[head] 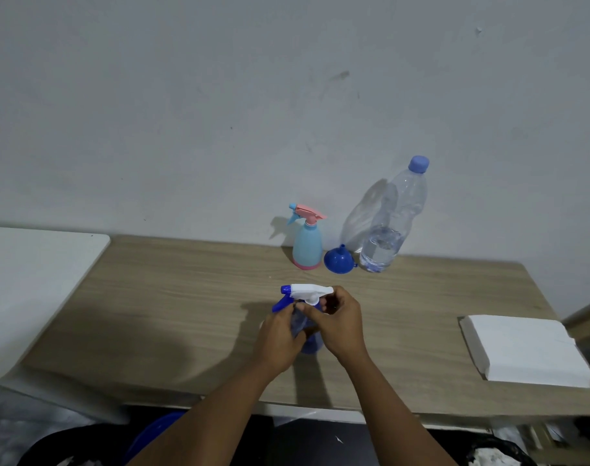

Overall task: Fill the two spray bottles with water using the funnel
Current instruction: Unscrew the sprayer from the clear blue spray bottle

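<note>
- At the table's (172, 297) near middle stands the blue spray bottle (309, 341); the left hand (280, 334) is wrapped around its body, and the right hand (340, 317) pinches the collar under the white trigger head (310, 290).
- It looks light, thin-walled and likely empty, so squeeze gently and turn at the ribbed collar.
- At 12 o'clock from it stands the pink-and-blue spray bottle (307, 243), untouched.
- At 1 o'clock lie the funnel (338, 260) and the capped water bottle (388, 227), part full, heavier and slippery.
</note>
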`<state>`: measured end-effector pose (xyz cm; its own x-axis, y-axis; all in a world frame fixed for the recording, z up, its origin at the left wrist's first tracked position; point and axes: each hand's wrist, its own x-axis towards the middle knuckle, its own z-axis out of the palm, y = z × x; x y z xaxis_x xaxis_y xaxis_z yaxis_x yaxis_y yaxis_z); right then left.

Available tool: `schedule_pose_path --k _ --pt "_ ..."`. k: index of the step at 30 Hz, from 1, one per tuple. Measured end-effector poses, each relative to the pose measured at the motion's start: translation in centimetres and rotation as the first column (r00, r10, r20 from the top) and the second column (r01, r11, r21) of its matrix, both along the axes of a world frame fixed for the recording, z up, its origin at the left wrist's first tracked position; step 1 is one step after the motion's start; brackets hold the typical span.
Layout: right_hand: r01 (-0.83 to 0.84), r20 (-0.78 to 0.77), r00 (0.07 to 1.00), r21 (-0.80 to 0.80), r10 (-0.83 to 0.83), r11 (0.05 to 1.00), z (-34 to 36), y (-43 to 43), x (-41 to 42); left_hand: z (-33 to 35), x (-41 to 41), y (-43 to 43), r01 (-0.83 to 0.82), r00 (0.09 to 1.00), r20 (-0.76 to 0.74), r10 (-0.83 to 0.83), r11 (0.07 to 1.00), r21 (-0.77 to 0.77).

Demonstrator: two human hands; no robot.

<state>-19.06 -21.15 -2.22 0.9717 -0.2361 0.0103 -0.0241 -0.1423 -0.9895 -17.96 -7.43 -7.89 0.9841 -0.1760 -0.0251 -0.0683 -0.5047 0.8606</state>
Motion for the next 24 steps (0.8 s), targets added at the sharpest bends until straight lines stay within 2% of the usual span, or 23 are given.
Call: schedule_pose_path --k 4,8,13,16,21,24 --pt "-0.051 0.019 0.998 -0.049 0.052 0.997 -0.41 -0.69 -0.57 -0.02 0.00 -0.03 0.002 1.000 -0.011 -0.002 1.000 -0.026" --pt "-0.020 0.006 1.000 0.001 0.020 1.000 0.01 -0.16 -0.21 -0.02 0.03 -0.14 -0.012 1.000 0.009 0.012 1.000 0.009" --pt "-0.053 0.029 0.998 -0.078 0.056 0.996 -0.50 -0.78 -0.50 0.34 -0.13 -0.05 -0.001 1.000 -0.010 0.001 1.000 -0.018" --pt "-0.010 0.010 1.000 -0.018 0.010 1.000 -0.30 -0.19 -0.34 0.18 -0.22 -0.06 -0.016 1.000 -0.015 0.016 1.000 -0.007" --pt "-0.021 0.053 0.998 -0.100 0.026 0.995 -0.73 -0.38 -0.35 0.27 -0.25 -0.16 -0.023 1.000 -0.006 0.023 1.000 -0.020" --pt "0.015 0.026 1.000 -0.068 -0.013 0.998 -0.63 -0.25 -0.34 0.35 -0.29 -0.13 -0.024 1.000 -0.006 0.024 1.000 0.015"
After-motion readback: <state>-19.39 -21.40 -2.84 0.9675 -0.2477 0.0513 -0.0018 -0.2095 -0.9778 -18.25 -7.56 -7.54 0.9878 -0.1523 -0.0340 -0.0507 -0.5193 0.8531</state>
